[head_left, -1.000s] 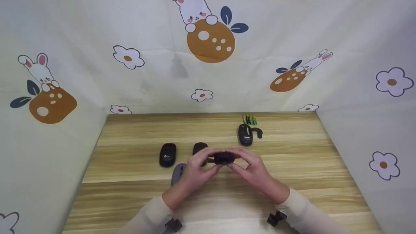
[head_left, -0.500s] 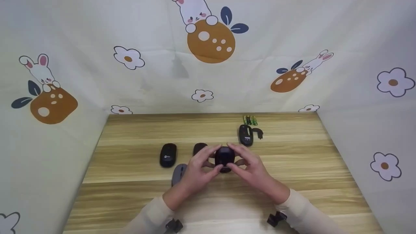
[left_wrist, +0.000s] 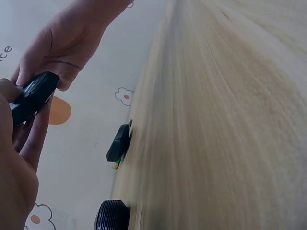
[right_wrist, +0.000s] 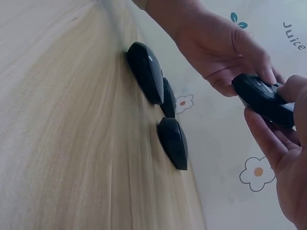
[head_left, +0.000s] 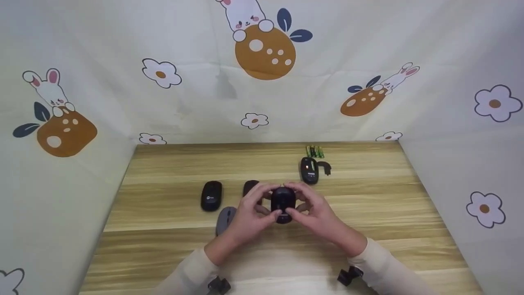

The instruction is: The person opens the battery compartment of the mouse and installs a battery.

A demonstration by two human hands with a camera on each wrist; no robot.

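Note:
A black computer mouse (head_left: pixel 283 196) is held up over the table between both hands, its broad face turned toward the head camera. My left hand (head_left: pixel 250 211) grips its left side, the thumb on the near face and the fingers behind. From the other side my right hand (head_left: pixel 317 207) grips it the same way, the two thumbs almost meeting. Both wrist views show the dark mouse (left_wrist: pixel 36 98) clear of the tabletop. Just behind the left hand lies another black mouse (head_left: pixel 250 187), partly covered by that hand. A grey mouse (head_left: pixel 224 220) lies beside the left wrist.
Farther left rests a black mouse (head_left: pixel 211 196) with a pale logo. At the back right an upturned black mouse (head_left: pixel 309 170) shows a battery in its open compartment and a red light. Its cover (head_left: pixel 325 167) lies alongside, with several green batteries (head_left: pixel 315 151) behind. Patterned cloth surrounds the wooden table (head_left: pixel 389 196).
The held mouse has tilted from nearly edge-on to showing its broad face, with both hands staying around it. A red light now shows on the upturned mouse.

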